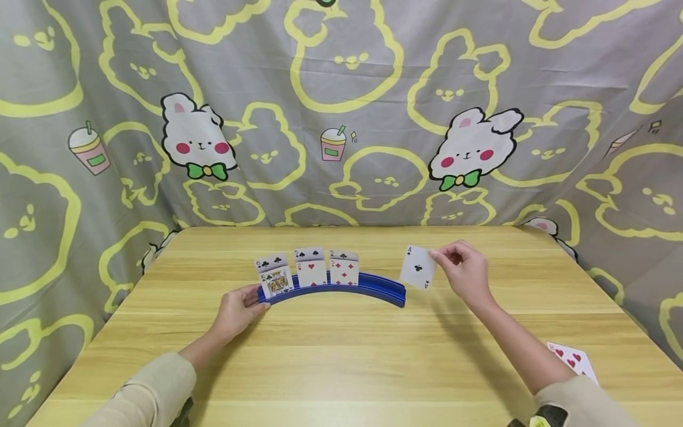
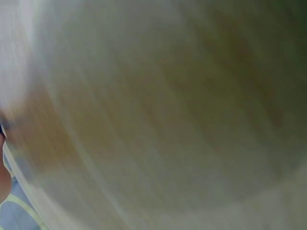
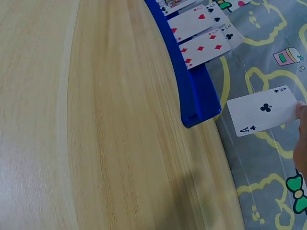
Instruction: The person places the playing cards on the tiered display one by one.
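A curved blue card holder (image 1: 381, 287) stands on the table. My left hand (image 1: 237, 309) grips its left end, thumb in front. Three pairs of cards stand in its slot: a king of clubs (image 1: 277, 281) before a six of clubs, a two of hearts (image 1: 311, 273) before a five of spades, and a five of diamonds (image 1: 344, 272) before a three of clubs. Past the right end, my right hand (image 1: 466, 273) pinches an ace of clubs (image 1: 418, 268) by its upper right corner, in the air. The right wrist view shows this ace (image 3: 261, 111) apart from the holder. The left wrist view is mostly blurred.
A hearts card (image 1: 575, 359) lies face up on the wooden table (image 1: 320, 367) at the right, partly hidden by my right forearm. A grey curtain (image 1: 373, 178) with cartoon prints hangs behind the table and along both sides.
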`<state>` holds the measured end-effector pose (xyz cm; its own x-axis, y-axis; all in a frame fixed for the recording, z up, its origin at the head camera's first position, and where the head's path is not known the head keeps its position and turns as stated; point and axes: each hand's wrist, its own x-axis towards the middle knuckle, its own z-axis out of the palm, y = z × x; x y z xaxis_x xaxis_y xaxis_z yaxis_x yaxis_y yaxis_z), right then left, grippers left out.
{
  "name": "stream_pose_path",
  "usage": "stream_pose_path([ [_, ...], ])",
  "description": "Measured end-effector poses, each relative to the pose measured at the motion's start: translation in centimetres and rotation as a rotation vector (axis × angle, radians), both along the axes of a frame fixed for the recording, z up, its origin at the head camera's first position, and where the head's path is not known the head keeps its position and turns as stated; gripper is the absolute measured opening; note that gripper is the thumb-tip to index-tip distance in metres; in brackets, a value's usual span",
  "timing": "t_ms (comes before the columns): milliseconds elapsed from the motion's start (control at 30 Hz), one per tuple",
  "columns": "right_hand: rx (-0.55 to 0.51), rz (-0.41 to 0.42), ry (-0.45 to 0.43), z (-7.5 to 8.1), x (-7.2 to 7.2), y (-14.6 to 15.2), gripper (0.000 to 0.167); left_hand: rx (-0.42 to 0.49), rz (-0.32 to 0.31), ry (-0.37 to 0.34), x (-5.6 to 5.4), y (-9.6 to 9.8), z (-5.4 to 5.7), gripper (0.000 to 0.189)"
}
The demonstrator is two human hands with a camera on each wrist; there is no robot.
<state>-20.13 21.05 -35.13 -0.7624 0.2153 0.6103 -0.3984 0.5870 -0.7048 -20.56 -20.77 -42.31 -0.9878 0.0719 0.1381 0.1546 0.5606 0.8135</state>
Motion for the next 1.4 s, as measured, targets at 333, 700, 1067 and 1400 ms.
stream_pose_path([
  [333,-0.006,0.05,0.031,0.0,-0.4,-1.6,0.012,0.003,0.005,-0.012,0.1,0.1,0.2,0.04],
  [700,0.007,0.091,0.063,0.0,-0.9,-3.5,0.014,-0.004,0.004,-0.017,0.1,-0.1,0.1,0.04],
  [1067,0.05,0.101,0.094,-0.3,-1.1,-4.6,0.014,0.002,0.007,-0.021,0.2,0.0,0.3,0.04],
  [1400,0.055,0.102,0.133,-0.9,-1.6,-5.0,0.015,0.021,-0.008,-0.018,0.1,0.1,0.3,0.04],
])
